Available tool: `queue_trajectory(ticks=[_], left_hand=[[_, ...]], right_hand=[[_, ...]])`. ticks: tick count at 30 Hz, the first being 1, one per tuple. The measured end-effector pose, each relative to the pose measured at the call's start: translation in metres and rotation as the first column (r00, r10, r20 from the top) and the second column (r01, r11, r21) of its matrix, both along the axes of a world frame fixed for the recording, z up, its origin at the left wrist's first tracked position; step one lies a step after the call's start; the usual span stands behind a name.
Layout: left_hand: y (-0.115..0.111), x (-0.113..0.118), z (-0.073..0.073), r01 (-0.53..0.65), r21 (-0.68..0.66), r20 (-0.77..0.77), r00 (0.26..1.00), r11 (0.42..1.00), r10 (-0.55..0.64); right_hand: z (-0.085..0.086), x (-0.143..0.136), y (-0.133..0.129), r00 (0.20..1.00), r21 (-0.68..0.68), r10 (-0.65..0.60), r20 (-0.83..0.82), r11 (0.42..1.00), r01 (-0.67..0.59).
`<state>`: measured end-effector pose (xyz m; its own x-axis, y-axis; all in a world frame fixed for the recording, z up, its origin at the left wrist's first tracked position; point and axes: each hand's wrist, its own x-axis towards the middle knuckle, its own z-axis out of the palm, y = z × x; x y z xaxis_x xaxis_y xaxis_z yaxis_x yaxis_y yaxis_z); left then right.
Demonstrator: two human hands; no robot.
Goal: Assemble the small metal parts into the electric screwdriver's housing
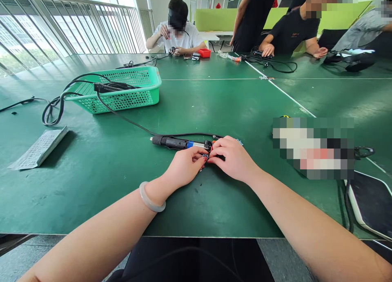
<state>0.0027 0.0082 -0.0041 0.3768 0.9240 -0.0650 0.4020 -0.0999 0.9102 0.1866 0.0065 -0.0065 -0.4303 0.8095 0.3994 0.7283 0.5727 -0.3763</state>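
My left hand [187, 163] and my right hand [231, 157] meet at the middle of the table, fingertips pinched together. Between them is a small dark piece [206, 156] with light markings, mostly covered by the fingers; its kind cannot be made out. Just beyond the hands lies a corded pen-shaped tool [171, 142], with a black grip, a blue band and a metal section, like an electric screwdriver. Its pointed end faces left, and its right end is hidden behind my fingers. A bit of red and orange shows beside my right fingertips.
A green basket [154, 90] holding black cables [119, 87] stands at the back left. Folded paper [39, 149] lies on the left. A blurred object [315, 149] and a phone-like slab [372, 200] are on the right. Several people sit or stand across the green table [101, 200].
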Motion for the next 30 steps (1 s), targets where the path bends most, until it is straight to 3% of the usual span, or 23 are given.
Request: queue_trajectory(ticks=[30], left_hand=[[-0.0009, 0.0006, 0.0051, -0.005, 0.037, -0.052, 0.999, 0.999, 0.007]], right_hand=[[-0.0005, 0.0001, 0.0004, 1.000, 0.002, 0.007, 0.002, 1.000, -0.007]])
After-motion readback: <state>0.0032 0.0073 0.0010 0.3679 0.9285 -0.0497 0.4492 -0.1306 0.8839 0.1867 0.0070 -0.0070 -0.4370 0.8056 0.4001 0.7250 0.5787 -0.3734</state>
